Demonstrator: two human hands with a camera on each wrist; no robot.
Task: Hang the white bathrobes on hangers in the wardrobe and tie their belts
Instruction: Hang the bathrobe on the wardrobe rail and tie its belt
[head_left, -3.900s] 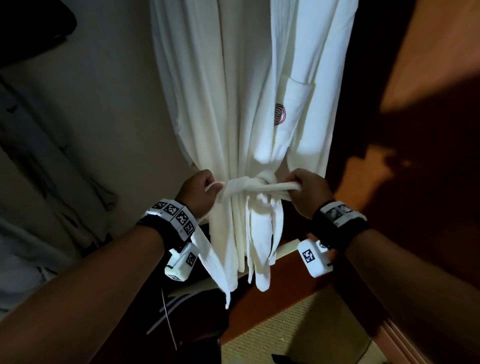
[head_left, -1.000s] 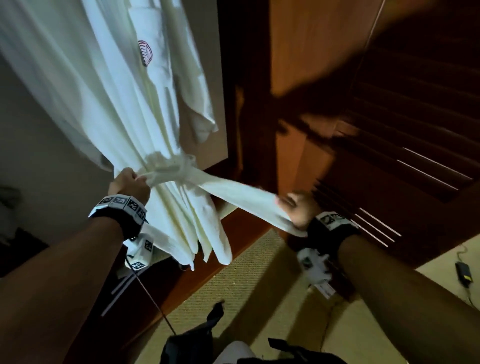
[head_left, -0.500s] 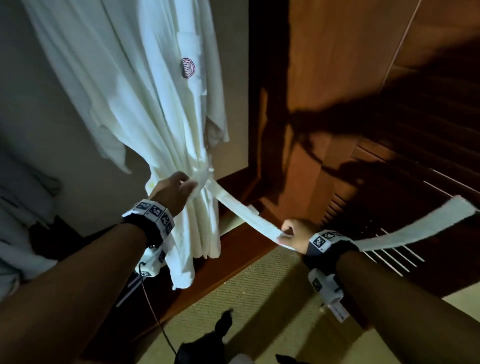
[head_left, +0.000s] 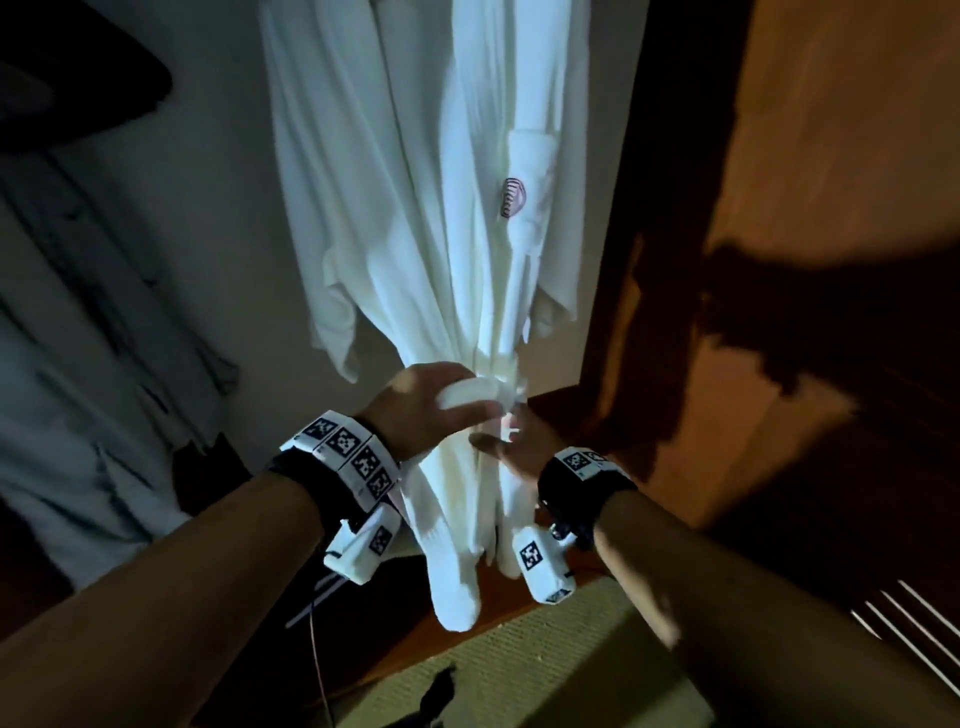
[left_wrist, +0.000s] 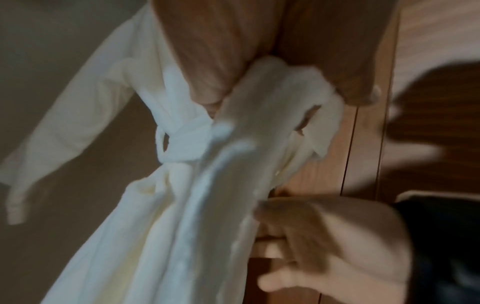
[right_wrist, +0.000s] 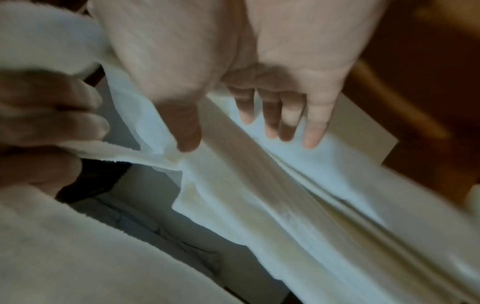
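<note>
A white bathrobe with a red pocket logo hangs inside the wardrobe, cinched at the waist by its belt. My left hand grips a bunched length of the belt at the waist. The left wrist view shows that belt running down from my left hand, with the tied wrap beside it. My right hand is just below and right, fingers straight and resting on the robe's folds. In the right wrist view its thumb touches the fabric beside the belt strand.
The dark wooden wardrobe frame and a louvred door stand close on the right. A grey garment hangs at the left. The wardrobe's wooden base ledge is below the robe, with a woven mat in front.
My right hand has let go of the belt end it held stretched out to the right and has come back against the robe. My left hand now holds a bunch of belt.
</note>
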